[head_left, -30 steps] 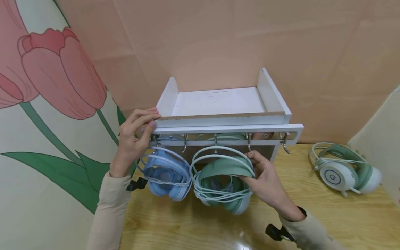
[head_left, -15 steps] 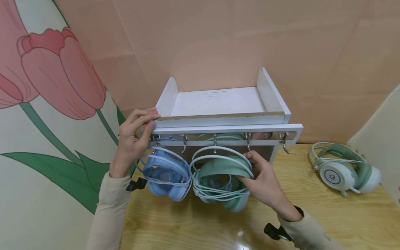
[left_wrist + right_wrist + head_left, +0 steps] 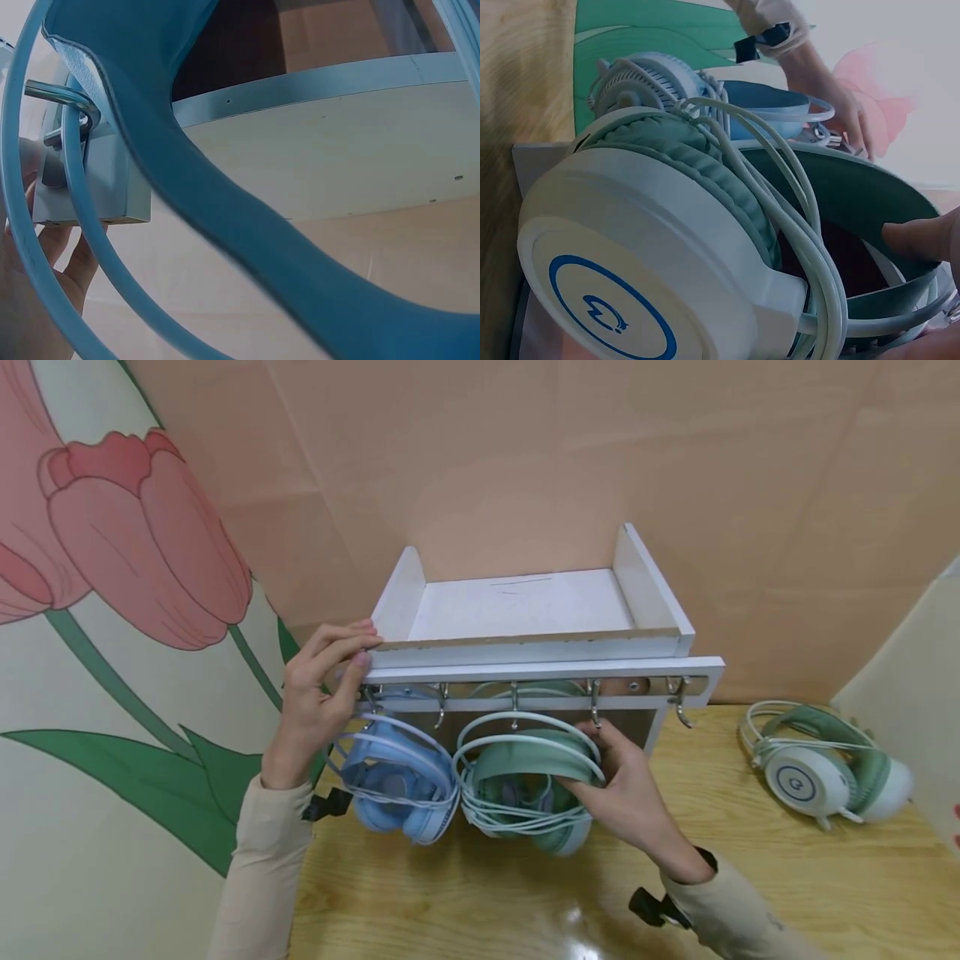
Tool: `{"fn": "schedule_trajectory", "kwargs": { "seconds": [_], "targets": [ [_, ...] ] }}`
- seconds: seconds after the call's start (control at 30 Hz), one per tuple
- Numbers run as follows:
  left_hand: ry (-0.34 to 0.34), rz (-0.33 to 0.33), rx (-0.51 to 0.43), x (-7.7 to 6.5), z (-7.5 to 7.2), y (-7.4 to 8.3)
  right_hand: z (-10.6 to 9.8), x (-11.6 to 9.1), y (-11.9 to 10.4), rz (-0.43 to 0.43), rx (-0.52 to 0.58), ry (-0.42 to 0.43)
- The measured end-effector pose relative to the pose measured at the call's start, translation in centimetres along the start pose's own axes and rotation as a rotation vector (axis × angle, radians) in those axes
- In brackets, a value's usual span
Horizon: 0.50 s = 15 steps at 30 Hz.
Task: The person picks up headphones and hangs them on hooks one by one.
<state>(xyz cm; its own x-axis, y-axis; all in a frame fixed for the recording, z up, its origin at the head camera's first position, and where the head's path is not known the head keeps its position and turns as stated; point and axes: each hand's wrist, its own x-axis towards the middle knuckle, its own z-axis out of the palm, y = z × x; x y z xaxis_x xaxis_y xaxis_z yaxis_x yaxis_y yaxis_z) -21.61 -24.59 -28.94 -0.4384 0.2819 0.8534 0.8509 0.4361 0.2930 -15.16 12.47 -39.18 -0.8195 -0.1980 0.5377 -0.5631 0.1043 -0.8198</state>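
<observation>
White-and-green headphones (image 3: 532, 756), wrapped with their own pale cable, are at the middle of the hook rail (image 3: 547, 673). My right hand (image 3: 626, 789) pinches their padded headband at its right side, thumb underneath and fingers above. In the right wrist view a white earcup (image 3: 660, 240) with a blue ring fills the front. Whether their wire bow rests on a hook cannot be told. Blue headphones (image 3: 397, 777) hang from the leftmost hook; their bow passes over that hook (image 3: 64, 94) in the left wrist view. My left hand (image 3: 311, 706) grips the rail's left end.
The rail runs along the front of a white shelf (image 3: 525, 606) with raised sides. Other metal hooks stick out, including one at the far right (image 3: 681, 702). A second pair of white-and-green headphones (image 3: 802, 781) lies on the wooden table (image 3: 420, 902), near the right-hand wall.
My right hand and the green headphones have shifted slightly left and toward the rail, and the earcups sit a little higher in view. My left hand keeps its place.
</observation>
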Motion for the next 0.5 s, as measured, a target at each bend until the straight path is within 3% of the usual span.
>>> {"fn": "schedule_trajectory", "kwargs": {
  "seconds": [0.5],
  "targets": [
    [0.002, -0.006, 0.005, -0.03, -0.01, 0.08, 0.17, -0.07, 0.23, 0.024, -0.036, -0.035]
  ]
}}
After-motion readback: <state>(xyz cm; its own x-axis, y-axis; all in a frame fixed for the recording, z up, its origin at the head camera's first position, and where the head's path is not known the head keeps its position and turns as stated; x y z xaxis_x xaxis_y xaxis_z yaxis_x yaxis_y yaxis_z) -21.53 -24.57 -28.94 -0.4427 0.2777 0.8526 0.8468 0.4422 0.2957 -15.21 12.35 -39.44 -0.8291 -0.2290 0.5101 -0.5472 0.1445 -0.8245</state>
